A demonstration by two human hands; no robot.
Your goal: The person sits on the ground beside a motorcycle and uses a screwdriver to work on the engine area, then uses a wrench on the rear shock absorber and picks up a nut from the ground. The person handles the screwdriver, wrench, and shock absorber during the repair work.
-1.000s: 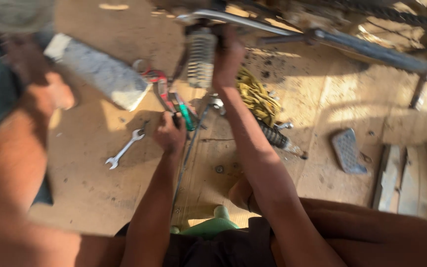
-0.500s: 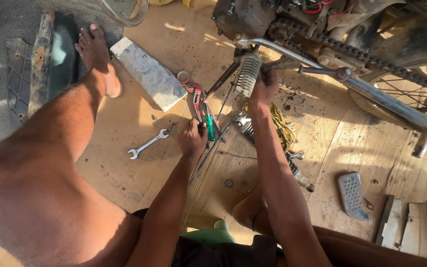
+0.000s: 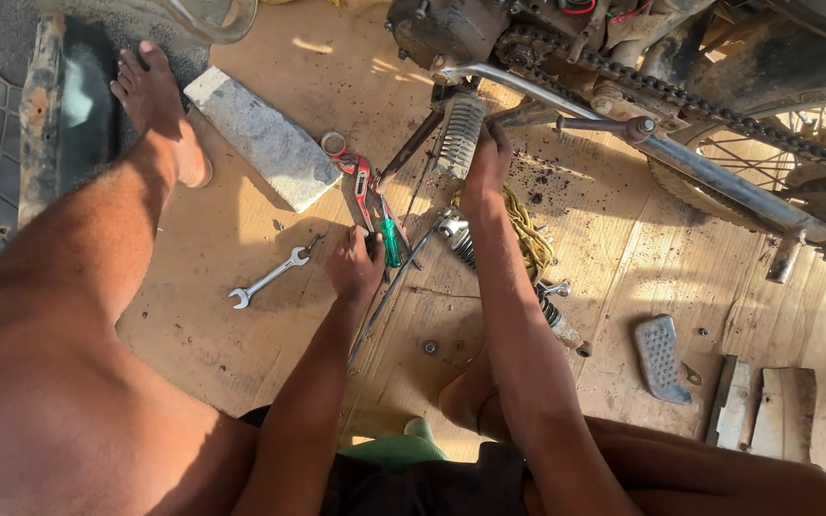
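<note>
My left hand [image 3: 356, 268] reaches down to the cardboard floor and closes around a green-handled screwdriver [image 3: 390, 241] lying among the tools. Red-handled pliers [image 3: 363, 187] lie just beyond it. My right hand [image 3: 486, 164] is stretched forward and grips the ribbed metal footrest [image 3: 459, 134] under the motorcycle. A coil spring shock part [image 3: 459, 241] and a yellowish rope [image 3: 526, 239] lie beside my right forearm.
An open-end wrench [image 3: 268, 278] lies left of my hand. A grey stone block [image 3: 262, 138] sits by my bare left foot [image 3: 157, 107]. The motorcycle's chain [image 3: 662, 91], exhaust pipe [image 3: 709, 172] and wheel fill the top right. A metal footplate [image 3: 662, 357] and wood pieces lie at right.
The view has pulled back and steadied, bringing the motorcycle and my left leg into view. My left hand stays on the tools and my right hand stays on the footrest.
</note>
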